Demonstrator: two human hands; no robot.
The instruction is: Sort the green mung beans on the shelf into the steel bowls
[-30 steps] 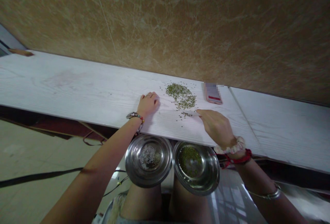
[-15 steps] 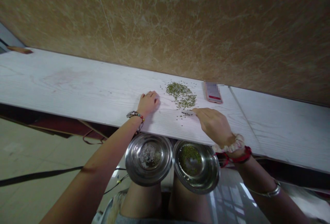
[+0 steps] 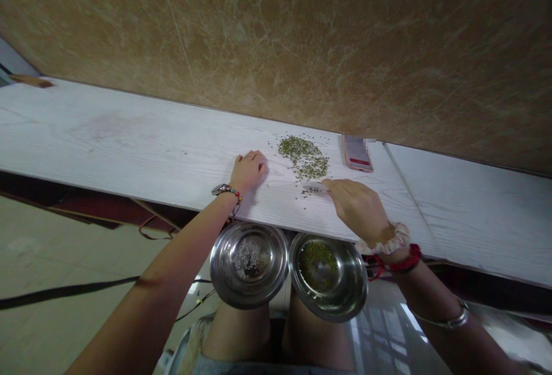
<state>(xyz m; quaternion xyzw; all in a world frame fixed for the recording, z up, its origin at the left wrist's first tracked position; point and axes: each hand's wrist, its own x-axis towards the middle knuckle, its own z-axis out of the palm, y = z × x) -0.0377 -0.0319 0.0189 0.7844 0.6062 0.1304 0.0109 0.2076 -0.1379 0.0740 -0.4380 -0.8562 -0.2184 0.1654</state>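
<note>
Green mung beans (image 3: pixel 304 156) lie spread on the white wood-grain tabletop (image 3: pixel 142 142), with a small loose group nearer me. My right hand (image 3: pixel 360 205) pinches a thin, pale, flat piece (image 3: pixel 315 187) over that small group; its exact kind is unclear. Left of the beans, my left hand (image 3: pixel 249 171) rests on the tabletop with its fingers curled and nothing visible in them. Two steel bowls stand at the table's front edge, above my legs. The left bowl (image 3: pixel 222 286) contains white grains (image 3: pixel 250 257); the right bowl (image 3: pixel 351 300) contains more green beans (image 3: pixel 318 263).
A phone (image 3: pixel 357 153) in a pink case lies right of the beans, near the wall (image 3: pixel 276 47). A brown wooden object (image 3: pixel 32 80) is at the far left end. A dark strap (image 3: pixel 69 291) and a thin cable (image 3: pixel 198 303) show below the table.
My right hand has shifted slightly left and away from me, and the pale flat piece now shows more clearly over the small bean group. My left hand stays in place.
</note>
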